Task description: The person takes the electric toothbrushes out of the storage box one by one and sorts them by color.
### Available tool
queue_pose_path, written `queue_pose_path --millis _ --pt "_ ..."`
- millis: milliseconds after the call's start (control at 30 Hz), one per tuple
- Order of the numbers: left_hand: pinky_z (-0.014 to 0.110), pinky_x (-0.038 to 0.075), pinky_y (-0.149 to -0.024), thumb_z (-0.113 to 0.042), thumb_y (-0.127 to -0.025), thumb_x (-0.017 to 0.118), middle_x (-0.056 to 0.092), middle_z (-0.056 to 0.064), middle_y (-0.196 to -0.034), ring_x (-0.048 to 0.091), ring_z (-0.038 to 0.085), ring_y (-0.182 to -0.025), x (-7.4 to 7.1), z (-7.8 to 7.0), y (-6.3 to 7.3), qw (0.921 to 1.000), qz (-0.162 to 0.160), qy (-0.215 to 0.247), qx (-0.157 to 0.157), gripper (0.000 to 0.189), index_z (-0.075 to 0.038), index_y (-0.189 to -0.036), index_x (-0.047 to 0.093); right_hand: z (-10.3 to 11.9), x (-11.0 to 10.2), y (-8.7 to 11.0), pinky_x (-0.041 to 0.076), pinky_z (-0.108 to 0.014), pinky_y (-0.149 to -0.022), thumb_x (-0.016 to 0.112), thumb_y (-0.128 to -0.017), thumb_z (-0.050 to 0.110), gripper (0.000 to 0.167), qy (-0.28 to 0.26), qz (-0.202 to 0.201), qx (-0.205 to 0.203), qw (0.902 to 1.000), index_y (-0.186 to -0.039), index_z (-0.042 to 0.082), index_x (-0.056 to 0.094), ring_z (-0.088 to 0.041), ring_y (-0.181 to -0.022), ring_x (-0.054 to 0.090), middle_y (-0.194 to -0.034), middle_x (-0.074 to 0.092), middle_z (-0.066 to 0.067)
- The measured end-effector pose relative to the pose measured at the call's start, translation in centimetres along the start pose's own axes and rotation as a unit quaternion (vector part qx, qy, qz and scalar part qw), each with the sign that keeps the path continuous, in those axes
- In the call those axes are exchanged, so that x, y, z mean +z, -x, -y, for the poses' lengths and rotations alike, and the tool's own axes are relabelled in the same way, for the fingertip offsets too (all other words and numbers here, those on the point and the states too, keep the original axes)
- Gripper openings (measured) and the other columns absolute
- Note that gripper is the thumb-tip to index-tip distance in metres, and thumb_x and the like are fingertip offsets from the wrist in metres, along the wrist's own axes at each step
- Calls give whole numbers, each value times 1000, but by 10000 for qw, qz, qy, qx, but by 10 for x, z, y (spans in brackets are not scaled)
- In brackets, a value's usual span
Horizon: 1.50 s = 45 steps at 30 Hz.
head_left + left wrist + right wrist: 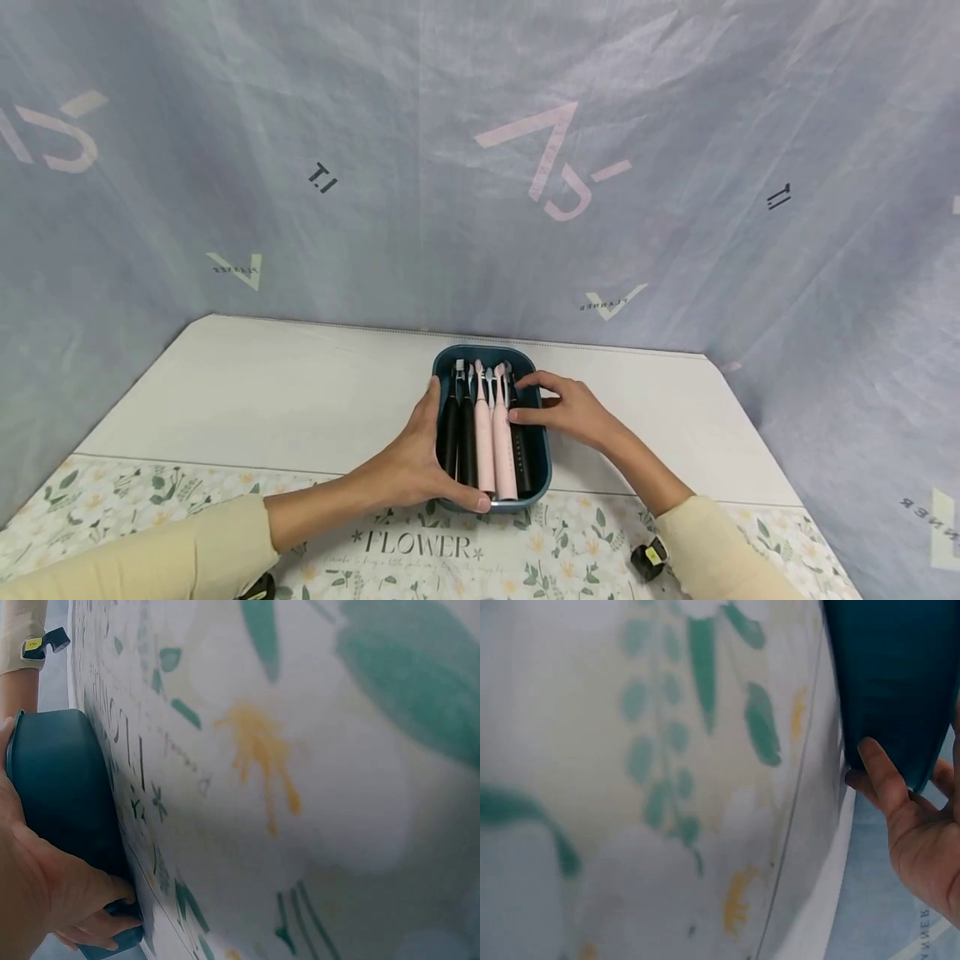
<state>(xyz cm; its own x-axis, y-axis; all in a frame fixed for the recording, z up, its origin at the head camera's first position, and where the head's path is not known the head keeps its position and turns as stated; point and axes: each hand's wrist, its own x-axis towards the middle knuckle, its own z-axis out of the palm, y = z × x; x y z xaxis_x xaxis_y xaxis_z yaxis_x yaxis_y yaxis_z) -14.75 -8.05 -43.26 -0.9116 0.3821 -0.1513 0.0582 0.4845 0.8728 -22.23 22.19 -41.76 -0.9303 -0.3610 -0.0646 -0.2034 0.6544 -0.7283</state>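
Observation:
In the head view, a dark blue plastic box (542,467) holds several electric toothbrushes lying side by side: black ones (466,433) at the left, pink ones (503,458) in the middle, and a black toothbrush (522,467) at the right. My left hand (408,462) grips the box by its left wall and near rim, its thumb at the front corner. My right hand (570,408) reaches over the right rim, thumb and index finger spread apart by the right-hand toothbrushes. In the right wrist view, other fingers (885,780) touch the box's outer wall.
The box stands on a white surface (262,392) that meets a flower-print cloth (420,575) toward me. A grey-blue printed curtain (450,208) surrounds the back and sides. A black strap device (648,560) sits at the right cuff.

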Motion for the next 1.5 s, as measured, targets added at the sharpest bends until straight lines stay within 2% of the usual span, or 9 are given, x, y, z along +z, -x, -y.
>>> queue_pose_path --millis 233,433,533,633,800,900,1067,1333,1500 --pt "71 40 -130 -66 -63 108 -13 15 -191 15 49 -176 2 0 2 9999 -52 -98 -14 180 -35 -177 -28 7 4 -1 65 -57 -104 89 -88 68 80 741 8 191 9971 -152 25 69 -45 -136 74 -165 61 -22" --pt "72 41 -129 -68 -63 107 -13 14 -191 16 50 -175 1 0 1 9999 -39 -106 -66 179 -36 -177 -28 17 -2 -6 65 -46 -89 94 -84 65 88 1153 351 175 9926 -153 16 68 -32 -121 77 -155 68 -22" --pt "72 40 -129 -68 -63 107 -13 14 -191 15 50 -175 0 0 1 10000 -33 -76 -49 179 -35 -177 -27 22 -4 -9 64 -46 -88 95 -86 61 88 1305 538 106 9899 -152 11 67 -28 -111 77 -146 73 -21" --pt "72 40 -129 -67 -64 107 -13 15 -191 16 50 -175 0 0 1 10000 -32 -34 -23 180 -32 -178 -27 25 -5 -11 64 -49 -94 94 -89 59 86 1425 761 11 9869 -151 5 68 -30 -114 77 -143 75 -20" --pt "70 38 -131 -64 -64 108 -12 15 -191 16 48 -175 1 2 1 10000 -35 18 40 180 -32 -177 -28 29 -5 -14 64 -51 -103 90 -94 57 84 1440 1097 82 9834 -149 -3 69 -34 -126 76 -150 72 -22" --pt "70 37 -132 -62 -65 108 -12 15 -191 17 48 -175 1 2 0 9999 -27 43 147 180 -32 -177 -30 29 -5 -15 64 -49 -100 91 -95 53 82 1376 1167 153 9835 -149 -5 69 -31 -121 76 -151 71 -24" --pt "69 38 -132 -62 -65 109 -11 16 -191 20 48 -174 1 2 -2 9997 -40 5 252 181 -30 -176 -31 30 -5 -17 64 -45 -96 92 -95 50 79 1247 1173 292 9848 -148 -4 69 -27 -116 75 -150 71 -24" --pt "69 39 -131 -62 -66 108 -12 14 -191 17 47 -175 0 2 -3 9997 -27 2 248 180 -31 -176 -31 31 -4 -17 64 -48 -100 93 -94 48 79 1122 1115 533 9860 -149 -3 68 -33 -128 72 -154 68 -24" --pt "70 38 -132 -63 -65 108 -13 13 -191 15 46 -176 0 3 -2 9998 -46 -43 213 180 -31 -176 -31 31 -2 -17 63 -46 -99 93 -94 47 78 1080 1108 551 9864 -149 -3 68 -32 -126 72 -155 67 -24"
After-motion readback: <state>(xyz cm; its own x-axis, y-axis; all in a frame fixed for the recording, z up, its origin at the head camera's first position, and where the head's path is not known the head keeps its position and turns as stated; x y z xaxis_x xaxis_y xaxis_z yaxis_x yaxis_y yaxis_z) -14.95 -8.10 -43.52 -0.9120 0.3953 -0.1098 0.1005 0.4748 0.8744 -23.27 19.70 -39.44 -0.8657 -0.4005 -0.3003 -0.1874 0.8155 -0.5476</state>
